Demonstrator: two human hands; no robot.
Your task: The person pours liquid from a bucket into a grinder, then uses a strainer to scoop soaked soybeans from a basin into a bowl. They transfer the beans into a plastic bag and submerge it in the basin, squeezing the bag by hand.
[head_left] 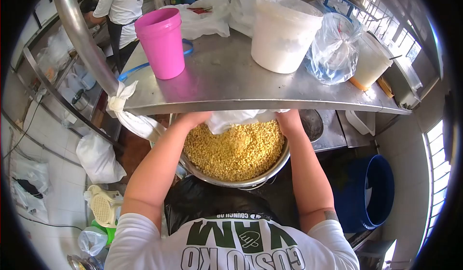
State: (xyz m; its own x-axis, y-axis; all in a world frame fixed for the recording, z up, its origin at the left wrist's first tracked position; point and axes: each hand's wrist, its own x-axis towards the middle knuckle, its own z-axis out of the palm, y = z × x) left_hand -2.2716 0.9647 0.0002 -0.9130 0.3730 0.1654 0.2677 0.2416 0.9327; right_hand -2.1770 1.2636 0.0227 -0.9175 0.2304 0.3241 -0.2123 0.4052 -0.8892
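A wide metal bowl (236, 183) full of yellow, kernel-like pieces (231, 154) stands in front of my body, beneath the edge of a steel shelf. Over its far side hangs a white bag (226, 120), spread between my two hands, its lower edge touching the heap. My left hand (197, 118) grips the bag at the bowl's left rim. At the right rim, my right hand (288, 118) has the bag's other side. The shelf edge hides most of the fingers on both hands, and the bag's upper part too.
On the steel shelf (217, 77) stand a pink bucket (161, 45), a white bucket (284, 36) and a tied clear bag (333, 53). A blue barrel (381, 193) is at the lower right. A knotted white cloth (128, 106) wraps the shelf post. Another person (118, 9) works at the back left.
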